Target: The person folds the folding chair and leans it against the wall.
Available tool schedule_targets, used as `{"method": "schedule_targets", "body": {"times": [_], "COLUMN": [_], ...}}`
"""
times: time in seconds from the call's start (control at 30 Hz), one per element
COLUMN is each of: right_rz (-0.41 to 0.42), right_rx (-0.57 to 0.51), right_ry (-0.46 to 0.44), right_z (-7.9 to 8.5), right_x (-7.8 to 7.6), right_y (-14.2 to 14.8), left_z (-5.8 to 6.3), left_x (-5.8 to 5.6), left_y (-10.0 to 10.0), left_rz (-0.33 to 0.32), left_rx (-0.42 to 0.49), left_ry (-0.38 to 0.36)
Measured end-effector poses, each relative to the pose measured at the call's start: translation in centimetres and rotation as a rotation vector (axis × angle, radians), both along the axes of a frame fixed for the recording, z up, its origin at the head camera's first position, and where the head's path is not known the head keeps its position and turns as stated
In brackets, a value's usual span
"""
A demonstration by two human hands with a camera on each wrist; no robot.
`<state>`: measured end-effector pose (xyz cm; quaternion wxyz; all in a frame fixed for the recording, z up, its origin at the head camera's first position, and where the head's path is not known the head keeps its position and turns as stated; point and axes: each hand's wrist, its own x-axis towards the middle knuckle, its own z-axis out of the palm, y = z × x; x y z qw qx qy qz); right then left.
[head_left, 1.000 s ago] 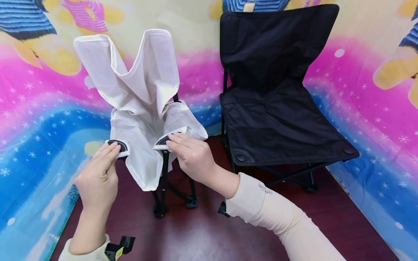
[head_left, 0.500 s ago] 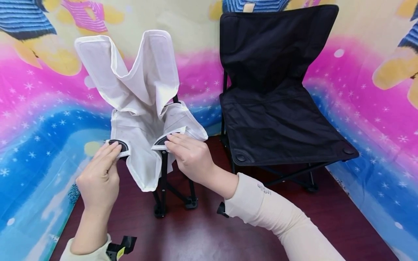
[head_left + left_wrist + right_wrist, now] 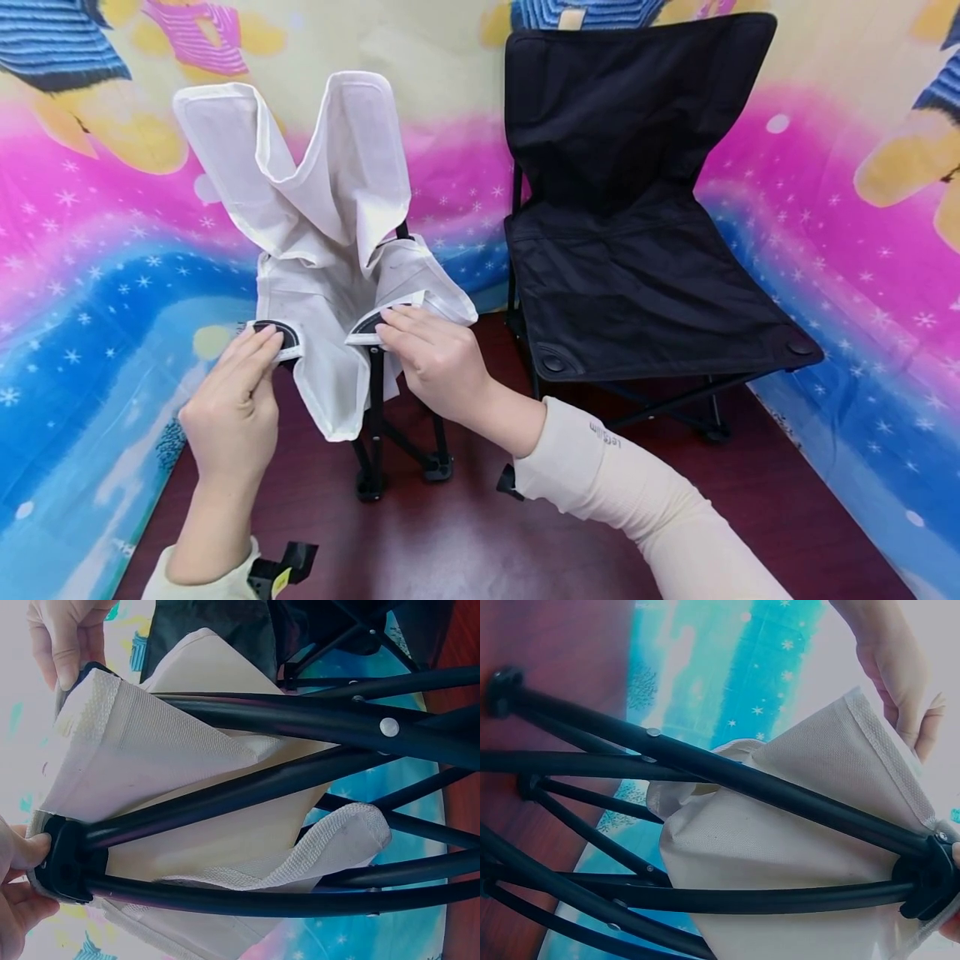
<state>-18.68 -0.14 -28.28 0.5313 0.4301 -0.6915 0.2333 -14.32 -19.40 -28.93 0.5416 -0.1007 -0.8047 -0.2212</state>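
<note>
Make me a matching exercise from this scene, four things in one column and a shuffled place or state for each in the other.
Things:
1. White folding chair
2. Black folding chair
3. Left hand
4. Right hand

Places or states:
A. grips the white seat corner nearer the black chair
B. stands spread open
C. grips the white seat corner farther from the black chair
D. partly folded, fabric bunched

Pairs: 1-D, 2-B, 3-C, 4-A

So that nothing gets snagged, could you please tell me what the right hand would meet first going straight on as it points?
Beyond the black corner patch it grips, the right hand would probably first meet the creased white seat fabric, though depth is hard to judge here.
</note>
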Motion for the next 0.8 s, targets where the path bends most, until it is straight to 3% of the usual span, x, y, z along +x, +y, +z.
{"method": "schedule_targets", "body": {"times": [0.8], "right_rz": [-0.008], "right_rx": [0.028], "right_ry": [-0.008], "right_z": [0.35], "right_x": [0.08], "right_y": [-0.44], "left_z": [0.30], "left_x": [-0.10], "left_y": [0.50], "left_rz": [-0.033], "left_rx": [0.027], "left_ry": [0.015]}}
